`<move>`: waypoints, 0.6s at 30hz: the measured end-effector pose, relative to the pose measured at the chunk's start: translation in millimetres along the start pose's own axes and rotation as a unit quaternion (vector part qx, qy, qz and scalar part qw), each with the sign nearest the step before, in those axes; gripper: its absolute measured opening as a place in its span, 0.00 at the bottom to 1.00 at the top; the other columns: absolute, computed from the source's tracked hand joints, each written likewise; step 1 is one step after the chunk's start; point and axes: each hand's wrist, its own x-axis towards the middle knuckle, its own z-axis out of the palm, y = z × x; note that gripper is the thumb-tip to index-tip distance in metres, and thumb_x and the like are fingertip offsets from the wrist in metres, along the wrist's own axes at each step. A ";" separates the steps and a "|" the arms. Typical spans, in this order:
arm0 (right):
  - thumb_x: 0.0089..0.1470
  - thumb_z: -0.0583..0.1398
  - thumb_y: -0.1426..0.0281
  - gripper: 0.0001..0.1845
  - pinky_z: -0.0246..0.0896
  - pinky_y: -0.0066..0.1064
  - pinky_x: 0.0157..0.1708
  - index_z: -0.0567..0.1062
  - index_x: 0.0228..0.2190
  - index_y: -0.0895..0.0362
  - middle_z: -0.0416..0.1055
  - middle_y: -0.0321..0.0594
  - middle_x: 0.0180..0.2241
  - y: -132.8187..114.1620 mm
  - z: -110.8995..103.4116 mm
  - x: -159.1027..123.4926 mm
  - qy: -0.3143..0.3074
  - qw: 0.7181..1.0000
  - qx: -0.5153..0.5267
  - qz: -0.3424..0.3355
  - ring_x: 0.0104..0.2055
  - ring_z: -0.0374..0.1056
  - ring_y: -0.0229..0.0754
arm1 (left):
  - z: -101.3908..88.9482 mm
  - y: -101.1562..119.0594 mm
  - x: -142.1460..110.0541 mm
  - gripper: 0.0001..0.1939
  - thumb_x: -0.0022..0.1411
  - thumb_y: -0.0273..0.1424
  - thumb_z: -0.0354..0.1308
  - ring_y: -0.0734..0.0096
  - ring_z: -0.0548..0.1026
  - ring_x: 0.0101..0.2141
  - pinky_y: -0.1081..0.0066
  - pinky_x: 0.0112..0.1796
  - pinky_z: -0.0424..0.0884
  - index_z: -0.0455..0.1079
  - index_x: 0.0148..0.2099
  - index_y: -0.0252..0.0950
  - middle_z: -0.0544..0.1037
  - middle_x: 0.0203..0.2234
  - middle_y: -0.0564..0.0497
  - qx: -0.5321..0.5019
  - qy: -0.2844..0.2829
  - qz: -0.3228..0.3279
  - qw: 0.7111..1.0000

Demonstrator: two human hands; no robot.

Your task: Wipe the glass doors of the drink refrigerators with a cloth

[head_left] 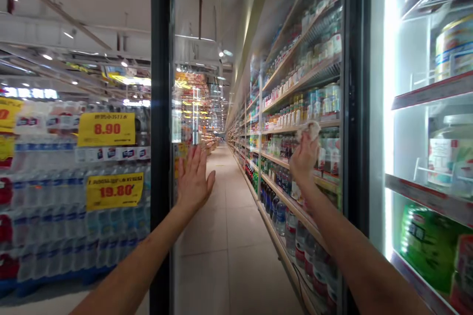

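A tall glass door point(225, 236) with a dark frame point(161, 108) stands open in front of me. Flat against its left part lies my left hand point(194, 177), fingers stretched upward and nothing held. On the right side of the pane, my right hand point(305, 157) presses a crumpled whitish cloth point(312, 130) to the glass. Fingers of that hand are closed over the cloth. Shelves of bottles and the aisle floor show in or through the glass.
To the right is a lit refrigerator with shelves point(428, 197), holding a green pack point(424, 241) and a large jar point(453, 150). Stacked bottled water point(55, 194) with yellow price signs point(106, 129) stands at the left.
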 end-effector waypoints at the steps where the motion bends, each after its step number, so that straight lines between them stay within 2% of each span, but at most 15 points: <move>1: 0.55 0.46 0.73 0.25 0.43 0.54 0.58 0.60 0.55 0.57 0.45 0.52 0.62 -13.2 2.1 -4.8 -0.019 0.999 0.011 -0.029 0.64 0.40 0.51 | -1.3 5.5 1.5 0.31 0.61 0.32 0.48 0.59 0.46 0.62 0.52 0.59 0.43 0.44 0.64 0.36 0.52 0.61 0.40 -0.021 0.010 0.012 1.000; 4: 0.54 0.50 0.73 0.26 0.42 0.52 0.59 0.60 0.55 0.54 0.36 0.48 0.64 -67.0 4.4 -43.0 -0.112 0.975 0.059 -0.182 0.65 0.34 0.53 | -1.4 31.6 7.0 0.29 0.62 0.28 0.45 0.63 0.47 0.62 0.56 0.58 0.50 0.42 0.64 0.38 0.51 0.62 0.42 -0.126 0.019 0.069 0.989; 6: 0.53 0.51 0.73 0.29 0.43 0.52 0.59 0.56 0.57 0.53 0.35 0.48 0.64 -93.4 1.5 -73.3 -0.146 0.956 0.090 -0.238 0.65 0.32 0.52 | 1.9 49.5 9.5 0.28 0.63 0.28 0.42 0.65 0.48 0.61 0.58 0.57 0.53 0.41 0.64 0.38 0.50 0.62 0.43 -0.194 -0.013 0.080 0.978; 7: 0.53 0.51 0.73 0.31 0.44 0.51 0.59 0.52 0.59 0.55 0.36 0.49 0.64 -99.2 -1.5 -85.7 -0.150 0.951 0.107 -0.249 0.65 0.33 0.51 | 4.2 56.3 10.3 0.28 0.64 0.29 0.41 0.65 0.49 0.61 0.59 0.57 0.54 0.40 0.64 0.38 0.50 0.62 0.42 -0.216 -0.036 0.074 0.973; 9: 0.53 0.51 0.72 0.34 0.46 0.51 0.58 0.46 0.60 0.57 0.38 0.51 0.64 -94.8 -9.6 -101.4 -0.158 0.936 0.145 -0.278 0.65 0.34 0.51 | 9.2 64.9 11.8 0.27 0.64 0.32 0.40 0.64 0.48 0.61 0.57 0.57 0.54 0.41 0.64 0.36 0.50 0.62 0.41 -0.231 -0.072 0.060 0.969; 12: 0.52 0.51 0.73 0.33 0.45 0.53 0.58 0.50 0.59 0.54 0.42 0.48 0.63 -63.5 -20.8 -101.2 -0.175 0.905 0.187 -0.341 0.64 0.41 0.51 | 18.3 72.1 15.3 0.27 0.65 0.35 0.40 0.61 0.48 0.61 0.54 0.57 0.54 0.44 0.63 0.33 0.52 0.61 0.39 -0.202 -0.081 0.046 0.975; 13: 0.53 0.50 0.73 0.31 0.44 0.54 0.58 0.52 0.58 0.52 0.44 0.47 0.63 -51.9 -22.4 -96.0 -0.162 0.910 0.183 -0.334 0.64 0.43 0.51 | 22.5 75.4 17.0 0.27 0.64 0.36 0.41 0.60 0.48 0.61 0.53 0.57 0.54 0.45 0.63 0.32 0.53 0.61 0.38 -0.183 -0.074 0.039 0.980; 15: 0.54 0.49 0.73 0.29 0.40 0.55 0.58 0.54 0.58 0.51 0.48 0.47 0.62 -33.1 -21.2 -80.7 -0.098 0.951 0.143 -0.255 0.63 0.46 0.50 | 32.8 83.7 20.9 0.28 0.63 0.37 0.44 0.58 0.47 0.62 0.52 0.57 0.54 0.47 0.61 0.29 0.54 0.60 0.36 -0.138 -0.053 0.029 0.989; 16: 0.55 0.49 0.72 0.28 0.39 0.55 0.58 0.54 0.58 0.52 0.49 0.48 0.61 -26.7 -18.9 -72.2 -0.066 0.970 0.111 -0.207 0.63 0.46 0.49 | 38.1 87.2 23.3 0.27 0.62 0.35 0.46 0.58 0.46 0.62 0.52 0.57 0.54 0.49 0.61 0.29 0.55 0.60 0.36 -0.114 -0.041 0.032 0.992; 18: 0.56 0.49 0.70 0.27 0.39 0.54 0.58 0.54 0.58 0.54 0.49 0.49 0.61 -18.7 -12.7 -57.5 -0.040 0.986 0.043 -0.155 0.63 0.44 0.50 | 45.6 87.3 29.9 0.24 0.62 0.32 0.47 0.58 0.46 0.62 0.53 0.57 0.55 0.52 0.59 0.29 0.56 0.59 0.38 -0.075 -0.019 0.063 0.995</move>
